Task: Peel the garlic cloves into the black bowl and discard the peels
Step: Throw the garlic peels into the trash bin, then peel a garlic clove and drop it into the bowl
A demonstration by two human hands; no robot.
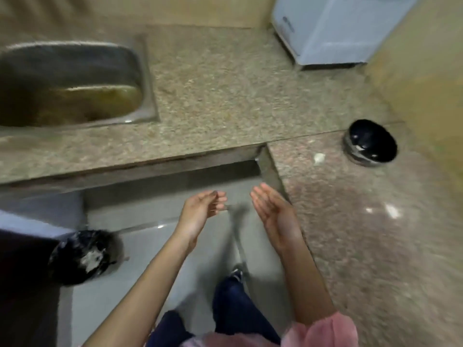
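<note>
Hands empty, held over the floor gap between counters, likely dusting off. Left hand (203,211): fingers loosely curled, nothing visible in them. Right hand (273,214): flat, fingers straight and pressed together, palm facing left. Black bowl (370,144) sits on the right counter (350,246) near the wall; round, glossy, contents lost in blur. Pale scrap (319,158) near it on speckled polished granite, clove or peel, can't tell. Bin (85,256) lower left, crinkly black liner, whitish papery bits inside, so peels look dumped. Steel sink (67,83) far left.
</note>
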